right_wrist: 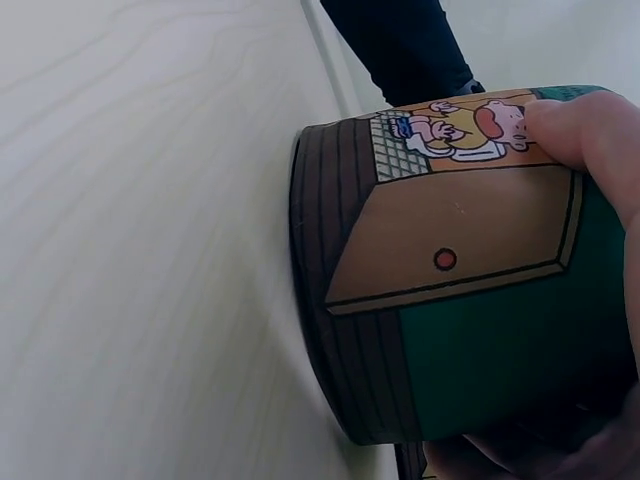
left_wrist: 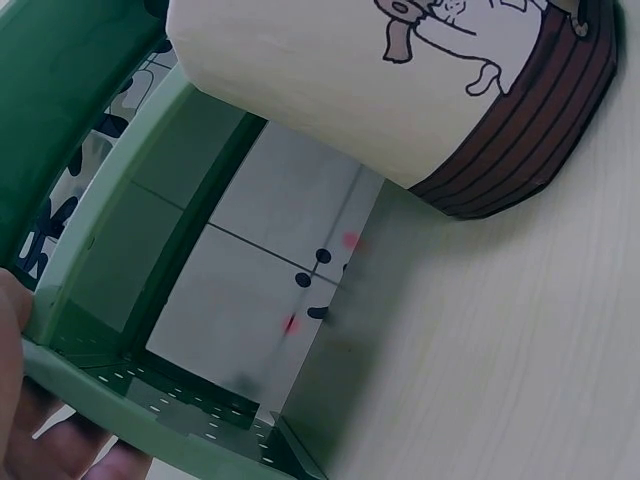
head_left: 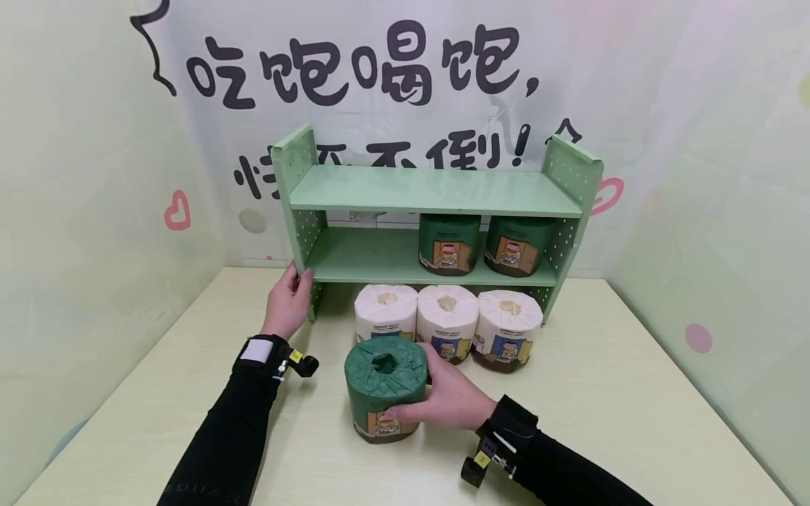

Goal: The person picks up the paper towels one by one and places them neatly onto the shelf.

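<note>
"How are the arms placed?"

"In the head view, one black sleeve (head_left: 569, 467) enters from the lower right. The right hand (head_left: 446, 397) grips a green-wrapped toilet roll (head_left: 384, 393) just below the centre of the frame, thumb across its front. Whether the roll's base touches the table (head_left: 623, 393) cannot be told."

"And the other arm?"

"It reaches up from the bottom left. The left hand (head_left: 287, 303) grips the side panel (head_left: 292, 193) of a green shelf unit (head_left: 436, 193), left of centre, thumb in front."

"The surroundings?"

"The pale wood-grain table fills the lower frame. Three white toilet rolls (head_left: 446, 316) stand in a row before the shelf unit; two more green rolls (head_left: 448, 242) sit on its lower board, right of centre. Behind, a whitish backdrop (head_left: 392, 119) carries large black Chinese characters."

"What do the wrist views add?"

"The left one shows fingers beyond the perforated panel, at lower left, and a white roll's brown-striped base, upper right. The right one shows a red knob on the gripped roll's printed door, too small to make out from the head."
</note>
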{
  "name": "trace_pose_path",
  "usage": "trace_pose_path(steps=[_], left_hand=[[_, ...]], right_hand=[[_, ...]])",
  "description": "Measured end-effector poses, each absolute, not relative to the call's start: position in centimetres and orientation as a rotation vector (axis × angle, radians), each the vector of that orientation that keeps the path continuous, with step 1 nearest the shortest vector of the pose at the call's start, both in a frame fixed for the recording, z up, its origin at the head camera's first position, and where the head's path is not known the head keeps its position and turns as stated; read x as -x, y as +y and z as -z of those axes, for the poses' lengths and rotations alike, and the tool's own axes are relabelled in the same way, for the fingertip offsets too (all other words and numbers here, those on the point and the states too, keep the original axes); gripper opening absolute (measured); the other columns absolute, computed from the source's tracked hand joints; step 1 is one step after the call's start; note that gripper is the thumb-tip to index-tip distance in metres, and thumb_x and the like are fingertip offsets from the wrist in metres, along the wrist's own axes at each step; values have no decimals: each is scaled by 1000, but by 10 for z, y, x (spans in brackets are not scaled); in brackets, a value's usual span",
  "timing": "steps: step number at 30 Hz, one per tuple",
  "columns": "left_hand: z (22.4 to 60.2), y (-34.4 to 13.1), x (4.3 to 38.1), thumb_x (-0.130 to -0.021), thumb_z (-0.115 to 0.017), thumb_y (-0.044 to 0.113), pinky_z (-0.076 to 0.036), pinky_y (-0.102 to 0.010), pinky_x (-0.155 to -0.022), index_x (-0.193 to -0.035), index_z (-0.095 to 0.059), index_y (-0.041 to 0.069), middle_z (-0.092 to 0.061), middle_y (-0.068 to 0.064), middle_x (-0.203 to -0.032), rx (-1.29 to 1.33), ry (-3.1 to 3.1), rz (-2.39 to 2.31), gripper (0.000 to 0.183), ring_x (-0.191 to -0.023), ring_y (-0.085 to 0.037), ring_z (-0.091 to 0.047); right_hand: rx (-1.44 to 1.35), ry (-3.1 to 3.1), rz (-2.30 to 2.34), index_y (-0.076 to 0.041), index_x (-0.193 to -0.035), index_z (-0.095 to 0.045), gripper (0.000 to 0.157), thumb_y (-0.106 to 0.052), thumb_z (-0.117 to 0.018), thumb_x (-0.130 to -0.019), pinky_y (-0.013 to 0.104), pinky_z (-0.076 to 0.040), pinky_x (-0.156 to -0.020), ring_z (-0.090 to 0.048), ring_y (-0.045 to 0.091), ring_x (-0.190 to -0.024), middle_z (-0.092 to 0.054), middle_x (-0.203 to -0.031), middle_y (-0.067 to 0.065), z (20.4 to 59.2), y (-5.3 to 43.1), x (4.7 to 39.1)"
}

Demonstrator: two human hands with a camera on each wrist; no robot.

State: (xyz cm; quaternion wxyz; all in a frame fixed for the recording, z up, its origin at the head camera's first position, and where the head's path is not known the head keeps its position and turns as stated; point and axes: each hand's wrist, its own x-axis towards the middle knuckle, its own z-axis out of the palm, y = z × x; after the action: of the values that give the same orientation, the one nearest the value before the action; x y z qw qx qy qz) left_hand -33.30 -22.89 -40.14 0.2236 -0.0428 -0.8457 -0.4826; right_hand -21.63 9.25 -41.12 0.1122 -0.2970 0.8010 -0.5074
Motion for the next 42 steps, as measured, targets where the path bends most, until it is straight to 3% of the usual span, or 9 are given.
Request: trace_pose_path(steps=[8, 16, 42], left_hand=[[400, -230, 332, -108, -40, 40, -48, -39, -66, -149, -42, 19, -62, -14, -108, 120, -2329, 1341, 46, -83, -24, -54], [399, -230, 333, -108, -41, 39, -50, -45, -77, -150, -40, 18, -59, -17, -125, 136, -2328, 1360, 47, -100, -26, -56], [401, -230, 332, -108, -41, 39, -48, -40, -69, -151, -39, 19, -61, -17, -120, 133, -2324, 1360, 47, -90, -24, -55]], right_hand=[[856, 2366, 1472, -25, -146, -31, 99, -40, -91, -70, 51, -36, -103, -46, 7, -120, -48, -134, -15, 409, 93, 215], [875, 2388, 1476, -29, -145, -34, 95, -43, -90, -70, 50, -37, -102, -46, 7, -119, -49, -134, -14, 406, 96, 213], [1003, 2276, 1597, -32, -145, -35, 87, -32, -88, -76, 50, -38, -101, -47, 11, -120, -50, -135, -11, 388, 99, 204]])
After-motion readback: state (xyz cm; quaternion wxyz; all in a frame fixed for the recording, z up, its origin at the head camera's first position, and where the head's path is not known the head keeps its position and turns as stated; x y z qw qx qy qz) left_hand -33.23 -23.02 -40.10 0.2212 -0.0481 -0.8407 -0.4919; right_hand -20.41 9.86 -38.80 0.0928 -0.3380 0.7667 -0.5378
